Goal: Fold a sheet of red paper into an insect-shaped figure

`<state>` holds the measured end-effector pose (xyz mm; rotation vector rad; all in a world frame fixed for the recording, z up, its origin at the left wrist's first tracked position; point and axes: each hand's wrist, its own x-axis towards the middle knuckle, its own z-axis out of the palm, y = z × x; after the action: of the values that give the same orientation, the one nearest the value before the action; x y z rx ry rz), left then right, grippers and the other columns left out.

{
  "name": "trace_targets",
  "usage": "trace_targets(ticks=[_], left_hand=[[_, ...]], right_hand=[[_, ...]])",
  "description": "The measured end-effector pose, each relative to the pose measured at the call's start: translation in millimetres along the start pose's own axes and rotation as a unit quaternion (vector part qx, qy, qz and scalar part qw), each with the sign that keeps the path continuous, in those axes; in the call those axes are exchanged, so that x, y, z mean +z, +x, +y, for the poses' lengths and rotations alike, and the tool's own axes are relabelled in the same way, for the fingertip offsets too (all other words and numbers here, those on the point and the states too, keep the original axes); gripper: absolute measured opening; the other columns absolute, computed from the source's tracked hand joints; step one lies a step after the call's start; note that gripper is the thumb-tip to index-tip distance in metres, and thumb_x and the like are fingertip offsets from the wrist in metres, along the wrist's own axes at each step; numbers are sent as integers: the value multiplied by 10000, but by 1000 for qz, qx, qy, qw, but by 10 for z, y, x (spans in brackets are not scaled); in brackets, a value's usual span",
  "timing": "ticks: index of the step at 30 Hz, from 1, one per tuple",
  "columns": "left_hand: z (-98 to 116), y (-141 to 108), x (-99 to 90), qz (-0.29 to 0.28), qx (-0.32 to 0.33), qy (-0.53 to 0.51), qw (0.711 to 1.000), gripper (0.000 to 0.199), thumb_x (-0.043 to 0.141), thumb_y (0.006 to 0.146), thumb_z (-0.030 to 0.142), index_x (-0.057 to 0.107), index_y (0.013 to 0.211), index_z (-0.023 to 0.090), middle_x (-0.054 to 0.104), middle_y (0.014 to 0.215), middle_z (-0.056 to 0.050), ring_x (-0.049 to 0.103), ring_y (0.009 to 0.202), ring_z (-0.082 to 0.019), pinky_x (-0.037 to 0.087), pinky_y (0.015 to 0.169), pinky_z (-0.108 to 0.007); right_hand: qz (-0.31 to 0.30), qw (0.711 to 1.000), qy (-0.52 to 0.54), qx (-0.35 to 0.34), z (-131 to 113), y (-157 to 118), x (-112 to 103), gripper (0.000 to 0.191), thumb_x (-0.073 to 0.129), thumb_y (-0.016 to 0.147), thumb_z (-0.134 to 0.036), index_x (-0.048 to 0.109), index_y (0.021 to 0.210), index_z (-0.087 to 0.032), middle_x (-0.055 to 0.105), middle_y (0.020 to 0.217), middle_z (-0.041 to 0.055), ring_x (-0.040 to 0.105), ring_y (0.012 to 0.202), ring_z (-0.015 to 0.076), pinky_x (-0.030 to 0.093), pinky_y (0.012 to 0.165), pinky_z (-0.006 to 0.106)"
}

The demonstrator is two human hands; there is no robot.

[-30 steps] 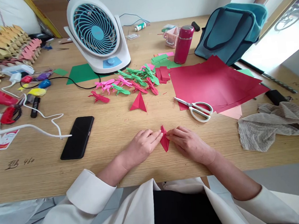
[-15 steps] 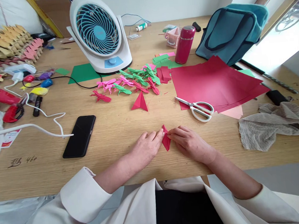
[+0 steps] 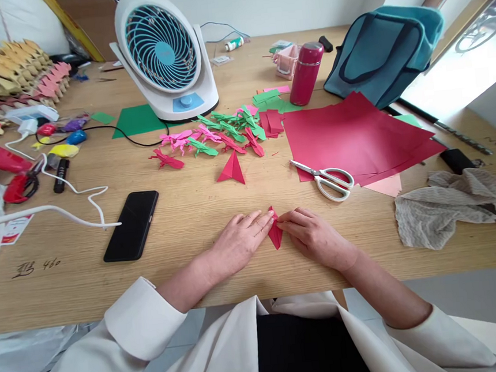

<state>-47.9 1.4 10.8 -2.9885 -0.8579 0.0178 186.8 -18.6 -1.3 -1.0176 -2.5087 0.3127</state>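
A small diamond-shaped piece of folded red paper (image 3: 276, 239) lies on the table between my hands. My left hand (image 3: 241, 237) presses its fingertips on the paper's upper left edge, the fingers long and close together. From the other side my right hand (image 3: 315, 235) pinches the right edge, with its fingers bent. The fingertips hide part of the folds. Beyond them rests a red folded paper triangle (image 3: 231, 169). Farther back is a group of folded paper figures in green (image 3: 203, 147), pink (image 3: 177, 140) and red (image 3: 167, 158).
White-handled scissors (image 3: 332, 183) lie partly on large red sheets (image 3: 347, 134) at the right. A phone (image 3: 132, 225) with a white cable lies left. A fan (image 3: 165, 54), a red flask (image 3: 307, 73) and a blue bag (image 3: 381, 52) stand behind; a cloth (image 3: 428, 216) lies far right.
My left hand has shifted slightly, its fingers lying a little flatter and farther over the paper's upper part. My right hand keeps its pinch at the right edge.
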Motion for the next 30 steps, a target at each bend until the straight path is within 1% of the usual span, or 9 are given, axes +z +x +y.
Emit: trace_targets(ticks=[4, 10, 14, 16, 19, 22, 25, 27, 30], left_hand=[[-44, 14, 9, 13, 6, -17, 1000, 497, 381, 966, 102, 418, 1460, 146, 517, 1453, -127, 457, 1325, -251, 380, 1064, -432], [-54, 9, 74, 42, 0, -29, 999, 483, 382, 986, 154, 408, 1469, 168, 499, 1476, -103, 447, 1305, -247, 336, 1091, -458], [-70, 11, 89, 46, -6, -44, 998, 539, 425, 951, 120, 391, 1484, 190, 472, 1500, -94, 417, 1346, -249, 322, 1114, -465], [-88, 14, 80, 43, -3, -48, 998, 586, 439, 925, 96, 370, 1497, 201, 424, 1536, -90, 360, 1405, -260, 306, 1132, -473], [-115, 17, 67, 21, 13, -55, 998, 634, 435, 911, 91, 312, 1523, 202, 376, 1565, -90, 274, 1468, -268, 271, 1156, -502], [-129, 15, 71, 3, 15, -73, 997, 625, 425, 938, 134, 263, 1538, 204, 367, 1569, -96, 258, 1481, -266, 254, 1166, -526], [-130, 6, 91, 6, 5, -94, 996, 600, 420, 970, 194, 241, 1543, 210, 348, 1577, -101, 249, 1484, -275, 236, 1172, -550], [-130, -3, 110, 12, 3, -102, 995, 572, 416, 981, 215, 267, 1534, 209, 350, 1575, -111, 255, 1481, -283, 234, 1172, -565], [-135, -16, 142, 31, 3, -104, 994, 499, 435, 980, 235, 390, 1476, 205, 403, 1538, -135, 296, 1462, -292, 242, 1167, -578]], right_hand=[[9, 1000, 1, 0, -1, 6, 2, 252, 448, 961, -106, 647, 1106, -159, 646, 1069, 136, 581, 961, 243, 544, 828, 418], [11, 1000, 2, 2, 22, -5, 14, 276, 434, 971, -119, 637, 1153, -163, 650, 1090, 130, 579, 955, 237, 536, 836, 419], [8, 1000, 7, 4, 31, -13, 8, 286, 445, 960, -110, 634, 1171, -156, 650, 1108, 131, 575, 969, 244, 531, 854, 432], [10, 1000, 16, 4, 33, -14, 1, 295, 452, 953, -106, 637, 1174, -169, 651, 1103, 128, 577, 982, 249, 531, 859, 438], [17, 999, 39, 7, 33, -9, -8, 312, 452, 945, -100, 635, 1182, -189, 653, 1093, 121, 583, 992, 248, 534, 863, 438], [23, 997, 64, 24, 25, 14, -8, 324, 446, 940, -90, 613, 1197, -196, 648, 1089, 117, 589, 989, 244, 530, 867, 437], [41, 994, 82, 53, 9, 64, 11, 314, 423, 951, -91, 582, 1203, -191, 639, 1092, 122, 592, 991, 246, 522, 871, 437], [60, 992, 93, 65, 2, 105, 37, 314, 411, 958, -91, 552, 1221, -186, 639, 1080, 120, 593, 995, 247, 518, 874, 434], [75, 989, 111, 63, 5, 153, 87, 350, 413, 948, -74, 507, 1266, -186, 641, 1084, 109, 588, 1008, 245, 512, 888, 428]])
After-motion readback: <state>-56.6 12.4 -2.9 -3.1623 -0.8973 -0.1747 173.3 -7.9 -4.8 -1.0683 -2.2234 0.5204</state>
